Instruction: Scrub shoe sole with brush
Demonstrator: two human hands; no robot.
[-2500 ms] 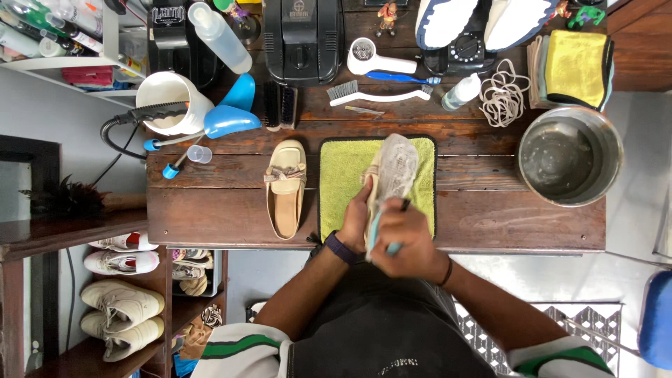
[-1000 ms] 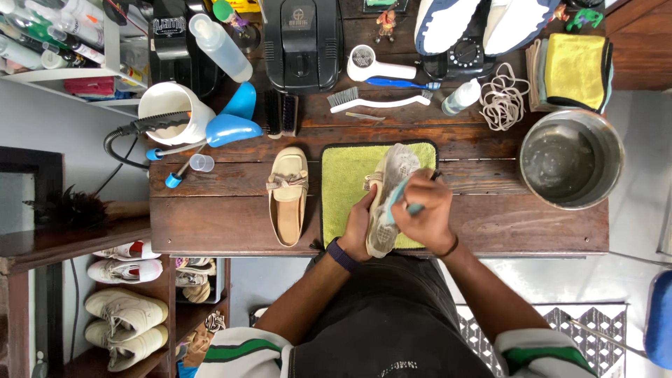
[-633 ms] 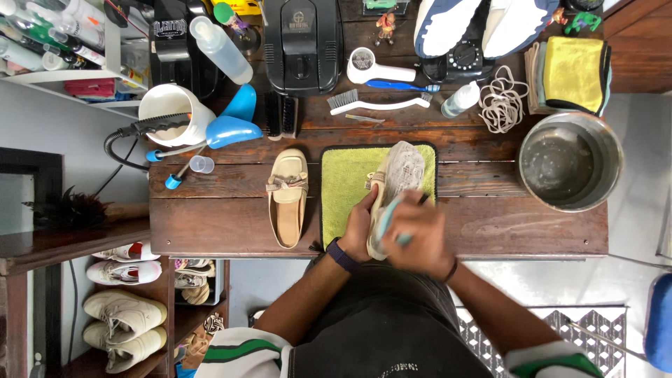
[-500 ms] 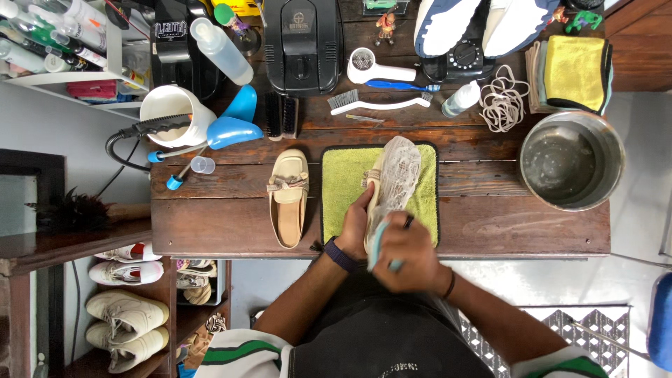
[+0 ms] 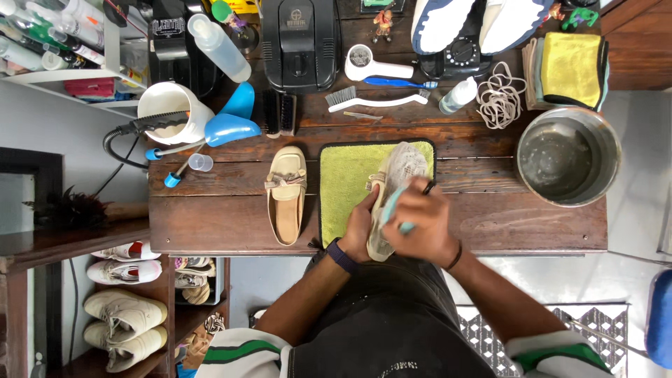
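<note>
left hand (image 5: 359,231) gripping a soapy beige loafer (image 5: 392,189) over the fuzzy green mat (image 5: 346,182), right hand (image 5: 418,222) closed round a teal brush (image 5: 392,210), matching loafer (image 5: 286,194) just left, dented metal bowl (image 5: 567,155) off right, wooden plank table (image 5: 210,210)

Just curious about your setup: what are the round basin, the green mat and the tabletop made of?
The basin looks like metal: grey, dull sheen, thin rolled rim. The green mat seems a fuzzy cloth, maybe microfibre, with a dark edge. The tabletop looks like dark stained wood planks, with visible grain and seams.
</note>
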